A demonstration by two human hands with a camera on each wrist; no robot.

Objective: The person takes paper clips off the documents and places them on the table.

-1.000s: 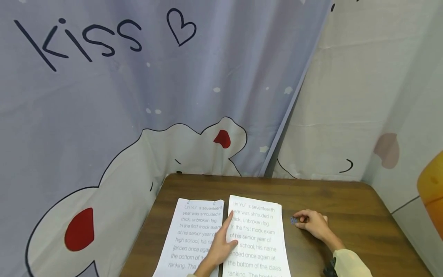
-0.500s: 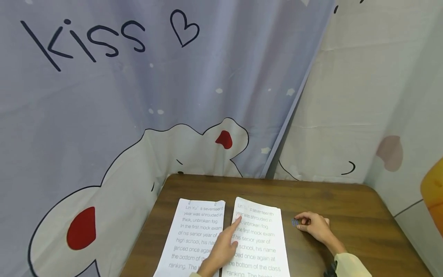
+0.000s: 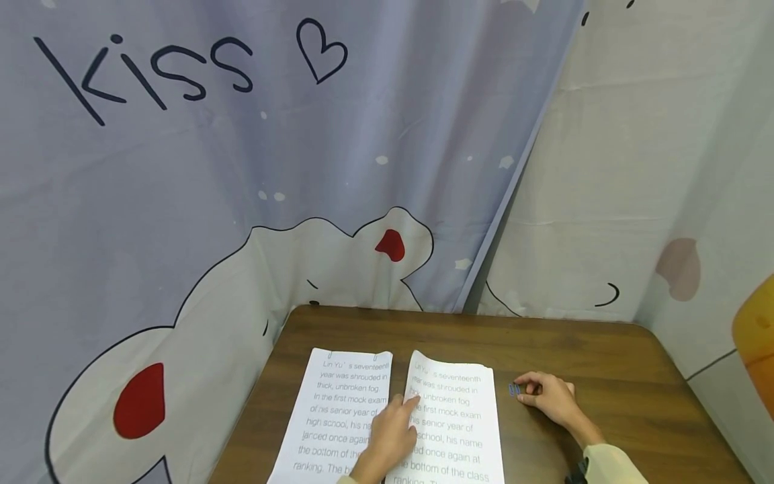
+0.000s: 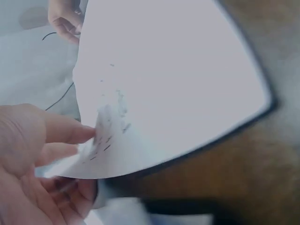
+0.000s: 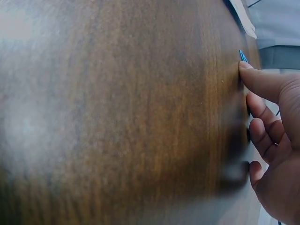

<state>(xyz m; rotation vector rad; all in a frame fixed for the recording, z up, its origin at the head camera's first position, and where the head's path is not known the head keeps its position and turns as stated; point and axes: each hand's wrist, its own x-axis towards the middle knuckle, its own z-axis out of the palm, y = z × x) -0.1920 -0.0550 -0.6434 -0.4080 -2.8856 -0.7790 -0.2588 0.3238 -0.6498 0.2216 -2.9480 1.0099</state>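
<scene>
My left hand [image 3: 390, 437] pinches the left edge of the right-hand stack of printed paper [image 3: 453, 430]. In the left wrist view, one fingertip lies on top of the bowed sheet [image 4: 187, 70] and other fingers curl beneath it. The upper left corner of that stack curves up. To the right, my right hand [image 3: 550, 400] pinches a small blue wire paper clip [image 3: 514, 389] close over the wood. In the right wrist view, the clip's tip [image 5: 243, 56] sticks out past the thumb, and the other fingers are loosely curled.
A second printed stack [image 3: 338, 403] lies just left of the first, with two paper clips [image 3: 375, 357] on its top edge. Both stacks rest on a brown wooden table [image 3: 635, 376]. Behind it hangs a patterned curtain [image 3: 181, 168].
My left hand has slid down the stack's edge and its extended finger has bent in to grip. The stack's upper left corner now bows upward. My right hand stays nearly still with the paper clip.
</scene>
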